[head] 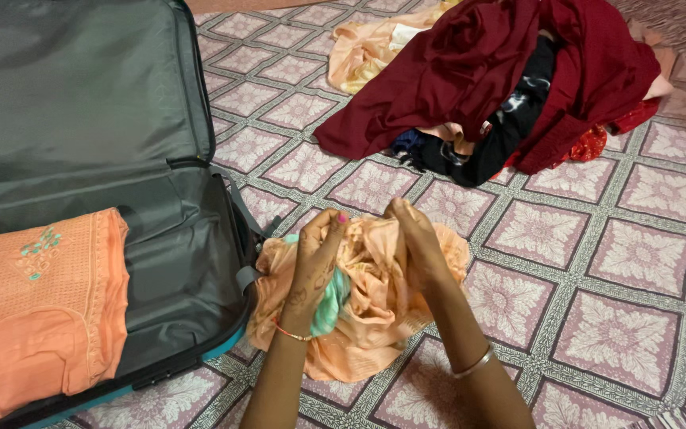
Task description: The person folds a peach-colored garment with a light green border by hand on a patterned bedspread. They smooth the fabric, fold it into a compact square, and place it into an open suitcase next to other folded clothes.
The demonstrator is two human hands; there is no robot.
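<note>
Both forearms reach forward, left hand [315, 262] and right hand [414, 242] raised close together, fingers curled shut.

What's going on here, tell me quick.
A person's left hand and right hand both grip a crumpled peach-orange garment on the patterned bedspread. Beside it lies an open suitcase with a folded orange garment inside. A heap of clothes, mostly maroon, sits farther back.

Open grey suitcase [81, 103] w/ folded orange garment [37, 310]; maroon-topped clothes pile [510, 79]; patterned bedsheet [621, 262].
</note>
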